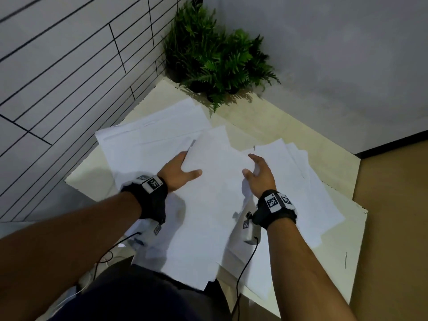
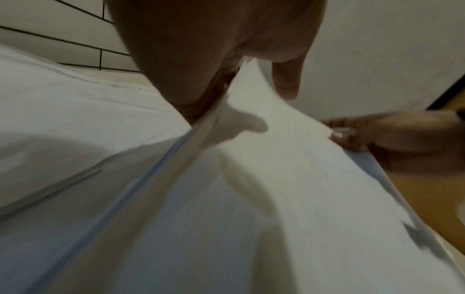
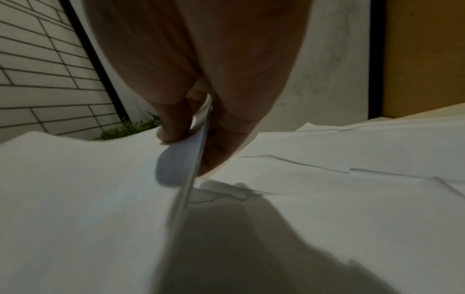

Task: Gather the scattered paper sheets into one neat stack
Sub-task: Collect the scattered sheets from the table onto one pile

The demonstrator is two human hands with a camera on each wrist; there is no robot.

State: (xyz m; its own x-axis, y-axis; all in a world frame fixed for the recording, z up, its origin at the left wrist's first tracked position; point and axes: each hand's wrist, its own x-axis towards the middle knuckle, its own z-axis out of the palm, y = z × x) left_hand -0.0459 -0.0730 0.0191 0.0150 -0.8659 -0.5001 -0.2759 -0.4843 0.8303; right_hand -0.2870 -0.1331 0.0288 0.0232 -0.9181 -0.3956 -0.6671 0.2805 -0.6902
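Observation:
A bundle of white paper sheets (image 1: 213,200) is held above the cream table (image 1: 289,126), tilted toward me. My left hand (image 1: 183,170) pinches its left edge, thumb on top and fingers underneath; the left wrist view shows the sheets' edge (image 2: 208,123) wedged between thumb and fingers. My right hand (image 1: 257,172) pinches the right edge, and the right wrist view shows that paper edge (image 3: 198,139) between its thumb and fingers. More loose sheets (image 1: 150,135) lie fanned at the left, and others (image 1: 305,181) are spread at the right.
A green fern plant (image 1: 215,54) stands in the table's far corner against a tiled wall (image 1: 58,66) and a grey wall (image 1: 335,54). Brown floor (image 1: 393,216) lies past the right edge. Cables hang from both wristbands near my lap.

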